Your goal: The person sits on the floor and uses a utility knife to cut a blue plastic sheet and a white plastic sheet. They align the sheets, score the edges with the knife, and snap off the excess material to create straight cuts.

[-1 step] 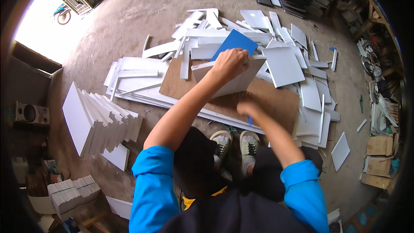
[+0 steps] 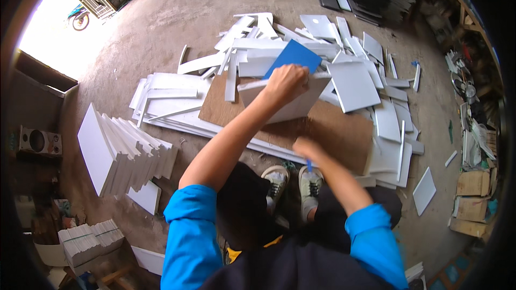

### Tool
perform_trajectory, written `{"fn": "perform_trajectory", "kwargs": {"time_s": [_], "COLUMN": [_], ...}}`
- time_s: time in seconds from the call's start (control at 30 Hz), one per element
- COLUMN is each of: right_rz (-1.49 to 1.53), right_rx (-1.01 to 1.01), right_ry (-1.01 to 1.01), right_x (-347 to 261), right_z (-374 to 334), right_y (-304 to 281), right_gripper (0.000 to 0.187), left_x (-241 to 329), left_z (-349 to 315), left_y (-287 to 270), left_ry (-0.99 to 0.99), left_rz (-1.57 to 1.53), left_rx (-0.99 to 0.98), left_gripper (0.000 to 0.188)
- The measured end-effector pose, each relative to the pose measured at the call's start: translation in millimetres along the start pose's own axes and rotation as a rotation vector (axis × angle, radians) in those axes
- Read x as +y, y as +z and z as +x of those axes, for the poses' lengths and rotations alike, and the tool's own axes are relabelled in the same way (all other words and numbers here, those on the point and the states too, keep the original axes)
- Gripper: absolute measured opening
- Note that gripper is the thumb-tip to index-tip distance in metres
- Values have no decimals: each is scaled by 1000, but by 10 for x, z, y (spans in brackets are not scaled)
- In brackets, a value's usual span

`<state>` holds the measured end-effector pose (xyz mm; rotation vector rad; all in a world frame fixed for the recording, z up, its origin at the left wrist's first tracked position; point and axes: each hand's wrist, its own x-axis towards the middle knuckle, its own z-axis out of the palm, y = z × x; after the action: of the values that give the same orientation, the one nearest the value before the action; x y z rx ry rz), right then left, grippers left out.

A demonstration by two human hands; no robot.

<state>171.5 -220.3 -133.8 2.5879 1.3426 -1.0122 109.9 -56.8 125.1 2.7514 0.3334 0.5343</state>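
Note:
A white foam-like panel (image 2: 290, 108) stands tilted on its edge on a brown wooden board (image 2: 341, 129). My left hand (image 2: 287, 83) is closed over the panel's upper edge. Nearer to me, my right hand (image 2: 307, 149) hangs over the front part of the board, apart from the panel. It is smeared by motion, but its fingers look curled, and a small blue object (image 2: 309, 165) sticks out below them; its kind is not clear. Behind the panel lies a blue sheet (image 2: 294, 56). Beneath the board are large white sheets (image 2: 177, 83).
White offcuts (image 2: 317, 27) lie heaped behind and right of the board. A stack of white panels (image 2: 97, 150) stands at left, above bundled white pieces (image 2: 91, 239). Cardboard boxes (image 2: 473, 182) line the right side. My shoes (image 2: 310, 182) are at the board's front edge.
My right hand has come a little nearer to me, with the blue object below it. My left hand stays on the panel's upper edge.

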Motion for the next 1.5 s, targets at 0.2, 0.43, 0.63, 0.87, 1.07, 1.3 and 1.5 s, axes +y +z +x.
{"fn": "perform_trajectory", "kwargs": {"time_s": [0.2, 0.43, 0.63, 0.87, 1.07, 1.3, 1.5], "right_rz": [-4, 50, 139, 552, 341, 383, 377], "right_rx": [-143, -295, -125, -28, 416, 440, 464], "right_ry": [42, 86, 3, 36, -35, 58, 56], "right_x": [-732, -600, -408, -418, -596, -734, -746], "right_z": [-525, -467, -393, -825, -911, -763, -795], "right_y": [-683, -927, -1202, -1481, -1068, -983, -950], "right_gripper": [32, 30, 31, 30, 39, 50, 50], "left_x": [-313, -378, -530, -581, -461, -443, -484], "left_z": [-207, -143, -111, -149, -131, -138, -112], "left_y": [-98, -125, -54, -46, -93, -63, -67], "left_ry": [-114, -84, 32, 91, 34, -7, -29], "left_rz": [79, -80, -95, -44, 5, 76, 121], "left_rx": [-4, 104, 136, 110, 17, 3, 0], "left_gripper": [37, 38, 42, 48, 52, 55, 55]}}
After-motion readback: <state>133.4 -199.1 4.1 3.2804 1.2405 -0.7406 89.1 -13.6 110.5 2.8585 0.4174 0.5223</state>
